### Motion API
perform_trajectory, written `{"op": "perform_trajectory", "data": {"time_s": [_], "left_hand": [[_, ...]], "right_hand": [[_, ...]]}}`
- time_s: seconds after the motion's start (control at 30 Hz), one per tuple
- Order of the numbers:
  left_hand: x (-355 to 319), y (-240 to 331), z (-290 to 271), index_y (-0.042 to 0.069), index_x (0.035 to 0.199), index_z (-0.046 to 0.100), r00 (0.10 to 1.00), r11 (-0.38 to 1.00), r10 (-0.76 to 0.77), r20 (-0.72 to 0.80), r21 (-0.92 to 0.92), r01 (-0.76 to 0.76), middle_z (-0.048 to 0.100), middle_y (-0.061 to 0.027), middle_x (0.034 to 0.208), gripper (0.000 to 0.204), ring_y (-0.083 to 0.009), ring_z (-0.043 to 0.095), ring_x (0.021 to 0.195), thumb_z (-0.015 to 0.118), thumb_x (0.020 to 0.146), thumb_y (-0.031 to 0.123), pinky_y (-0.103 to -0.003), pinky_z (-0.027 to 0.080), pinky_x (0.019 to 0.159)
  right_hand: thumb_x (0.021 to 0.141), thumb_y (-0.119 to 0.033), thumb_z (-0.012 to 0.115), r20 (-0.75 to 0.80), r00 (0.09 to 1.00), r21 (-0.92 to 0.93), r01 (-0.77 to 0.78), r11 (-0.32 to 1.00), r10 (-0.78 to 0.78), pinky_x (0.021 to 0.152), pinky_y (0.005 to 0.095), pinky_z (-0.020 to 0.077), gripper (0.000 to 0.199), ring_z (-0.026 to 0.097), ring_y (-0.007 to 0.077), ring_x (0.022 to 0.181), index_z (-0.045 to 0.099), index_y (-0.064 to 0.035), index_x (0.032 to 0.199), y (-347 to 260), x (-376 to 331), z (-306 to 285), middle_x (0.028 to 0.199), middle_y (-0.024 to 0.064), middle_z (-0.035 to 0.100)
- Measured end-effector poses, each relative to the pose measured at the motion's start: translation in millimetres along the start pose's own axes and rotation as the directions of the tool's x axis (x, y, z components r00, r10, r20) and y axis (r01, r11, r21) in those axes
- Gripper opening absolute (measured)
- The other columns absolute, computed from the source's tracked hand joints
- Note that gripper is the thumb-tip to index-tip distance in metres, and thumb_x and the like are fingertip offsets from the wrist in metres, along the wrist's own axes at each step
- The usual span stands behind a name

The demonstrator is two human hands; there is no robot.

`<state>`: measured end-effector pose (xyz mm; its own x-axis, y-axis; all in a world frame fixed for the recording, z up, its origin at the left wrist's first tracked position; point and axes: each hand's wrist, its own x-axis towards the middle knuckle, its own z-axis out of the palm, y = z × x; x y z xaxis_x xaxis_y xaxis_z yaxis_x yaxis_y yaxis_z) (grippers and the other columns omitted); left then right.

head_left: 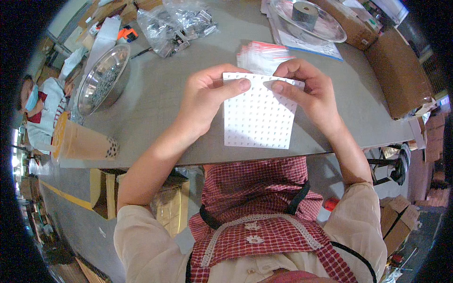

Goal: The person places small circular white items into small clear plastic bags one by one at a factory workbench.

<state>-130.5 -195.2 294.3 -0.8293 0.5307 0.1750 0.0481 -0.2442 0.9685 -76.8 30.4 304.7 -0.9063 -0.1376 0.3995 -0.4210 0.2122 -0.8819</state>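
A white sheet [258, 115] printed with rows of small dark marks, like a sheet of labels, is held up over the near edge of the table. My left hand [204, 94] pinches its upper left part, thumb on the front. My right hand [309, 92] grips the upper right corner, its thumb lying across the top rows and its fingers bent behind. A small pale bit shows at the right thumb's tip; I cannot make out what it is. Just beyond the sheet lies a stack of clear zip bags [259, 54] with red edges, partly hidden by my hands.
On the left stand a milk tea cup [82, 137] and a metal bowl [123, 63] of small metal parts. A clear bag of metal pieces [177, 30] lies far left. At far right are a shallow bowl [335, 35] holding a tape roll [304, 16] and a cardboard box [398, 70].
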Motion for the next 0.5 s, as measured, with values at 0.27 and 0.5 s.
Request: {"op": "perform_trajectory", "data": {"time_s": [0.27, 0.5], "left_hand": [[-1, 0, 4, -0.001, 0.103, 0.067, 0.997, 0.998, 0.066, -0.033, -0.017, -0.067, 0.071, -0.0071, 0.089, 0.020, -0.0099, 0.066, 0.078, 0.072, 0.087, 0.009, -0.023, 0.052, 0.070], [3, -6, -4, -0.001, 0.097, 0.064, 0.996, 0.989, 0.090, -0.025, 0.117, -0.087, 0.070, -0.0061, 0.086, 0.016, -0.0093, 0.065, 0.073, 0.070, 0.089, 0.011, -0.023, 0.050, 0.063]], "right_hand": [[0.089, -0.010, 0.070, 0.003, 0.980, 0.000, -0.200, 0.980, 0.200, 0.071, 0.0213, 0.0436, 0.012, 0.057, 0.0060, 0.080, 0.062, -0.0021, 0.092, -3, 2, -9, 0.083, -0.0013, 0.063], [0.087, -0.012, 0.072, 0.043, 0.991, -0.097, -0.119, 0.988, 0.123, 0.067, 0.0246, 0.0476, 0.014, 0.059, 0.0077, 0.077, 0.064, -0.0028, 0.093, 6, 7, -13, 0.083, 0.0009, 0.065]]}}
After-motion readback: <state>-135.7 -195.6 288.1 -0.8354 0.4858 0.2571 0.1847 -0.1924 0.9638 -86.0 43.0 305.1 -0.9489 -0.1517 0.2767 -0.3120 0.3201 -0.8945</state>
